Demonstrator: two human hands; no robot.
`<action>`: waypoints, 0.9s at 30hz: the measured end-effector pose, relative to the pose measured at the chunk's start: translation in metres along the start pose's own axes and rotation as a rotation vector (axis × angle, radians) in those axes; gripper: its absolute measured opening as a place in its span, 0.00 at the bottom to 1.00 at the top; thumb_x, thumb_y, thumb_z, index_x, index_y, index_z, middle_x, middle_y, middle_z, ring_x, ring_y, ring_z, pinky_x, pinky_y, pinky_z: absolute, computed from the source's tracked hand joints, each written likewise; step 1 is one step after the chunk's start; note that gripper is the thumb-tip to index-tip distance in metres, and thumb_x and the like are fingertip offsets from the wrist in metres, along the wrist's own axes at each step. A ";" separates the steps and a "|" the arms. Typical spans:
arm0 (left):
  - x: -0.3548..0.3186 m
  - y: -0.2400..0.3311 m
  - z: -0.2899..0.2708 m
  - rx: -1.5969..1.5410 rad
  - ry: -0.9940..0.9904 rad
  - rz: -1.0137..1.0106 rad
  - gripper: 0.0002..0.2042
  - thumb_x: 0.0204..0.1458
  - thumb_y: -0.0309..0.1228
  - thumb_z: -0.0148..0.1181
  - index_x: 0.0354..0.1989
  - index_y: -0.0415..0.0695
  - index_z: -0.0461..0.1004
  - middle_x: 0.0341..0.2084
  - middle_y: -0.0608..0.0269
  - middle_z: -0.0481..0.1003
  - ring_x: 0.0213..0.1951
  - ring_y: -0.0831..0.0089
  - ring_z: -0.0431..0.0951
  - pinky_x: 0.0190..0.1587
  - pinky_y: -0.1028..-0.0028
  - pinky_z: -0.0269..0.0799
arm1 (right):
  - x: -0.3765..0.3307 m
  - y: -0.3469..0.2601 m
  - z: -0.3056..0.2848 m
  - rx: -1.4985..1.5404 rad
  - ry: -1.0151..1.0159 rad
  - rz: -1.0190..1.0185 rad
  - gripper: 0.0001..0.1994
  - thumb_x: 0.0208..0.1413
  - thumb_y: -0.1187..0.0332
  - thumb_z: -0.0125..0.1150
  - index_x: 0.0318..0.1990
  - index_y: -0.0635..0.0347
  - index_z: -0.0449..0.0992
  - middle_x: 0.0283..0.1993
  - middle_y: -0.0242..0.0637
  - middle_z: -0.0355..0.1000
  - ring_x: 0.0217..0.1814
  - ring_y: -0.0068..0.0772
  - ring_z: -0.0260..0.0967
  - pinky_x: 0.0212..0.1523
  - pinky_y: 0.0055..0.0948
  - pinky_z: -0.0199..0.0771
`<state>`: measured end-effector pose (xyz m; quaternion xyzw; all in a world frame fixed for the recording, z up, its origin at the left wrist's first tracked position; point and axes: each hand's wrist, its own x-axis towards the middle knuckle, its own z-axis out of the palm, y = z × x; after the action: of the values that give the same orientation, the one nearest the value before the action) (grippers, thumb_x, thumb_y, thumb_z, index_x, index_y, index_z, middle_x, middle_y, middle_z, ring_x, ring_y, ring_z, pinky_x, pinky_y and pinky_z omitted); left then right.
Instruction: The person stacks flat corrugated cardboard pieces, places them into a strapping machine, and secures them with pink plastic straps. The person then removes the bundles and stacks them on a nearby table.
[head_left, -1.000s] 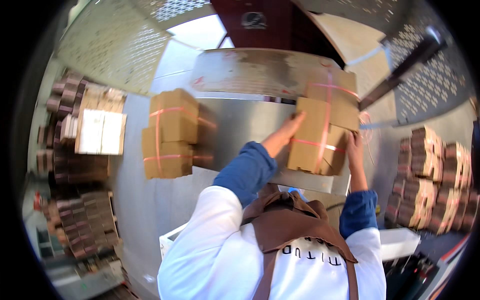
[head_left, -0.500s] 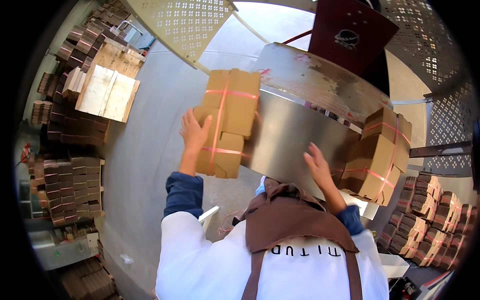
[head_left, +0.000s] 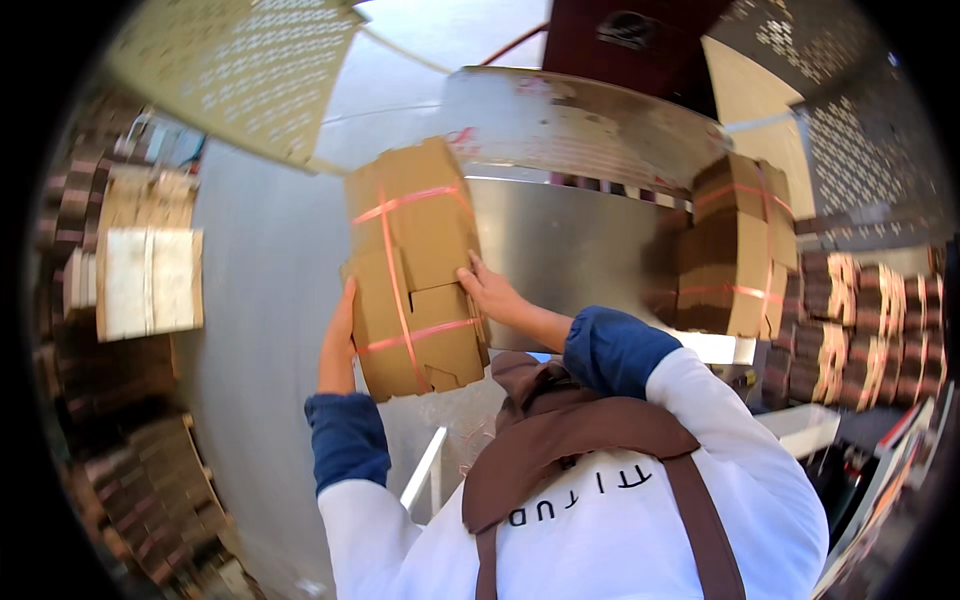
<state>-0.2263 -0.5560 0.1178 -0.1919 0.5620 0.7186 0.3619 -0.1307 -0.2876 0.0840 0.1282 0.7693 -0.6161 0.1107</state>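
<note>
A strapped bundle of brown folded cardboard (head_left: pixel 440 255), tied with crossing pink straps, stands tilted between my hands at the left end of a metal worktop. My left hand (head_left: pixel 341 325) presses its left side, with most fingers hidden behind the edge. On the opposite side my right hand (head_left: pixel 492 295) grips the bundle's edge, thumb and fingers against the cardboard. A second strapped cardboard bundle (head_left: pixel 722 255) rests at the right end of the worktop (head_left: pixel 570 240), apart from my hands.
Behind the worktop runs a stained metal panel (head_left: pixel 590 125) with a dark red board (head_left: pixel 640 45) above. Perforated panels (head_left: pixel 240 70) stand at far left and far right. Stacked cardboard bundles (head_left: pixel 860 320) fill the right; more stacks (head_left: pixel 150 490) and a pale wooden crate (head_left: pixel 150 285) lie left.
My right hand has moved left from over the worktop onto the left bundle. My left hand has slid lower along its side. The bundle now leans more, and the view has turned.
</note>
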 end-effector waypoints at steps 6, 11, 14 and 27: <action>0.015 -0.029 0.098 0.087 -0.038 -0.043 0.31 0.59 0.55 0.45 0.60 0.42 0.63 0.51 0.56 0.71 0.51 0.66 0.72 0.50 0.66 0.72 | -0.024 0.019 -0.086 -0.084 0.249 -0.017 0.35 0.62 0.49 0.40 0.64 0.74 0.51 0.54 0.68 0.65 0.58 0.64 0.62 0.59 0.43 0.61; 0.062 -0.070 0.209 0.199 -0.212 -0.017 0.30 0.59 0.54 0.46 0.60 0.41 0.63 0.54 0.56 0.69 0.54 0.65 0.70 0.54 0.66 0.68 | -0.074 0.069 -0.189 -0.108 0.447 0.078 0.32 0.62 0.51 0.41 0.63 0.71 0.54 0.51 0.67 0.67 0.55 0.65 0.64 0.56 0.45 0.63; 0.087 -0.103 0.278 0.194 -0.275 -0.018 0.30 0.58 0.53 0.50 0.59 0.41 0.63 0.53 0.56 0.69 0.50 0.66 0.72 0.50 0.66 0.71 | -0.107 0.093 -0.250 -0.110 0.543 0.080 0.32 0.62 0.52 0.42 0.63 0.71 0.54 0.49 0.67 0.68 0.54 0.65 0.65 0.55 0.46 0.64; 0.073 -0.129 0.408 0.382 -0.291 -0.022 0.32 0.57 0.54 0.51 0.62 0.43 0.61 0.54 0.60 0.69 0.53 0.68 0.70 0.50 0.69 0.69 | -0.268 0.161 -0.509 -0.188 1.001 -0.118 0.27 0.61 0.53 0.54 0.58 0.67 0.65 0.54 0.48 0.70 0.50 0.37 0.71 0.51 0.31 0.69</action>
<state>-0.1259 -0.1341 0.1019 -0.0207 0.6274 0.6154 0.4767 0.1692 0.2264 0.1340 0.3532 0.7861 -0.4126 -0.2950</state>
